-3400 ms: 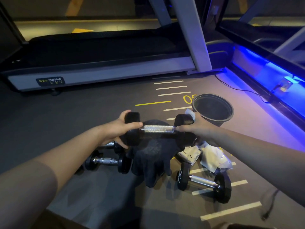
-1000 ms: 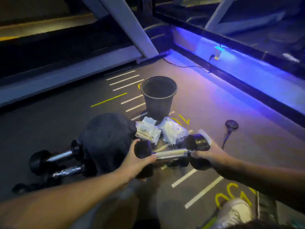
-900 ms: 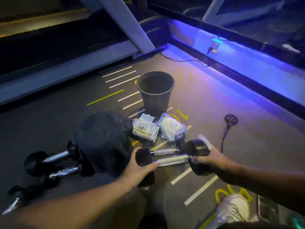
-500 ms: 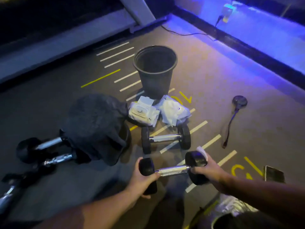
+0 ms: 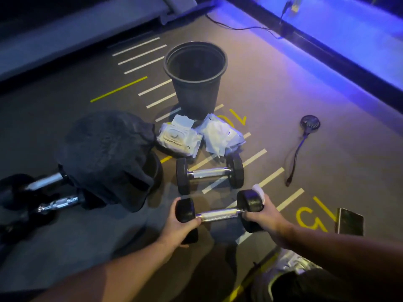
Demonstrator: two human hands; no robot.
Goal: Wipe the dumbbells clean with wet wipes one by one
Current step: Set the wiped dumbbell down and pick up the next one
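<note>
1. Since the earlier frames, the held black-ended dumbbell with a knurled chrome handle (image 5: 219, 211) had come down and nearer the person, clear of the second black chrome-handled dumbbell (image 5: 209, 173) lying on the floor just beyond it.
2. At far left, 2 more chrome-handled dumbbells (image 5: 50, 192) lay partly under a dark crumpled cloth (image 5: 106, 158).
3. The left hand (image 5: 177, 227) gripped the held dumbbell's left head, thumb over its inner face.
4. The white wet-wipe pack (image 5: 177, 139) and a crumpled white wrapper (image 5: 220, 136) sat before the black plastic bucket (image 5: 196, 77).
5. The right hand (image 5: 265, 216) held the right head, a white wipe (image 5: 258, 190) pressed against it.
6. A small black fan (image 5: 309, 123) and a dark phone (image 5: 350, 221) lay at right.
</note>
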